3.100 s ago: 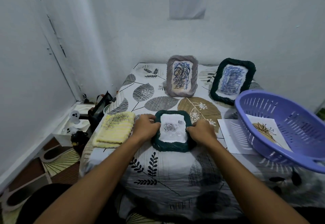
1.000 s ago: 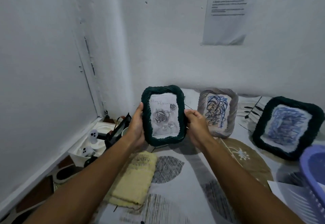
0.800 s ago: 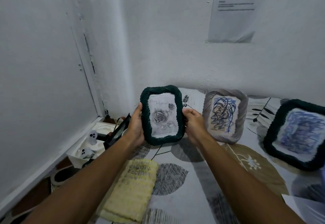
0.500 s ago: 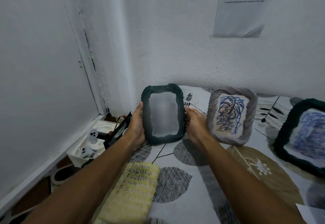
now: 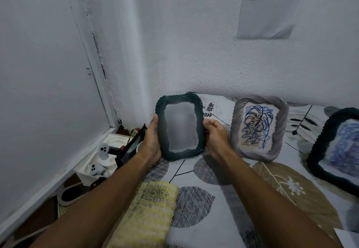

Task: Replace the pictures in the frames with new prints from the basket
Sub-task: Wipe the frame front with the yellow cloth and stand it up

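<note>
I hold a dark green braided picture frame (image 5: 179,128) upright near the back left of the table, its lower edge at the cloth. My left hand (image 5: 152,140) grips its left side and my right hand (image 5: 214,138) grips its right side. The pane inside looks grey and blurred, so the picture cannot be made out. To its right a grey braided frame (image 5: 259,129) with a blue leaf drawing leans toward the wall. A second dark green frame (image 5: 338,150) with blue scribbles stands at the far right, cut off by the view's edge.
A folded yellow cloth (image 5: 147,214) lies on the leaf-patterned table cover (image 5: 213,199) by my left forearm. Left of the table, on the floor, a white tray with white game controllers (image 5: 103,150) sits by the wall corner. A paper sheet (image 5: 268,6) hangs on the wall.
Three seconds ago the frame lay flat at the table's front. Both hands raised it upright and carried it back and left; in the last half second it sank toward the cloth, its picture blurring.
</note>
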`<state>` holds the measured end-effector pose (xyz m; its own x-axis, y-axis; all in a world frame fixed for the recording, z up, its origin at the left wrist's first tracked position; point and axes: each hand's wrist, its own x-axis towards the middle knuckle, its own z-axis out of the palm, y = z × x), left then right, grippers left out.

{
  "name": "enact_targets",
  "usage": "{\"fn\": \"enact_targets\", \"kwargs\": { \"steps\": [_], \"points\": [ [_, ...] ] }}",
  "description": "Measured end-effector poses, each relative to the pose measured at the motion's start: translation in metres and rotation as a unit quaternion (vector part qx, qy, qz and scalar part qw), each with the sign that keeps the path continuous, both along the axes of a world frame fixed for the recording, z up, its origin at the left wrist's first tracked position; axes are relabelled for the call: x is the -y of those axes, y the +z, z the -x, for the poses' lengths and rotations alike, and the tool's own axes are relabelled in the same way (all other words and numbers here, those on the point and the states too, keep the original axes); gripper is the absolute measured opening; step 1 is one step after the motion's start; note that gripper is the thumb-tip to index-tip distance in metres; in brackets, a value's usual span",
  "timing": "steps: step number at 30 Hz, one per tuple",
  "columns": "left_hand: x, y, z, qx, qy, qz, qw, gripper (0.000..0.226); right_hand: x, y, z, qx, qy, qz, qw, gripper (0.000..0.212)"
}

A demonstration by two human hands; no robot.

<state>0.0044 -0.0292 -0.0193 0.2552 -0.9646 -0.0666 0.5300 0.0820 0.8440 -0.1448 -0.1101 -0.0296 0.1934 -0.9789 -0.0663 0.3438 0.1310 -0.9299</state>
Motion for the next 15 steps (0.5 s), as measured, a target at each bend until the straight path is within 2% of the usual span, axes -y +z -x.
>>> {"fn": "enact_targets", "kwargs": {
  "steps": [15],
  "points": [
    [-0.0057, -0.0012, 0.0031, -0.006, -0.003, -0.003, 1.0, 0.052, -0.0054, -0.0008, 0.0035, -0.023, -0.006, 0.005, 1.0, 0.017]
  ]
}}
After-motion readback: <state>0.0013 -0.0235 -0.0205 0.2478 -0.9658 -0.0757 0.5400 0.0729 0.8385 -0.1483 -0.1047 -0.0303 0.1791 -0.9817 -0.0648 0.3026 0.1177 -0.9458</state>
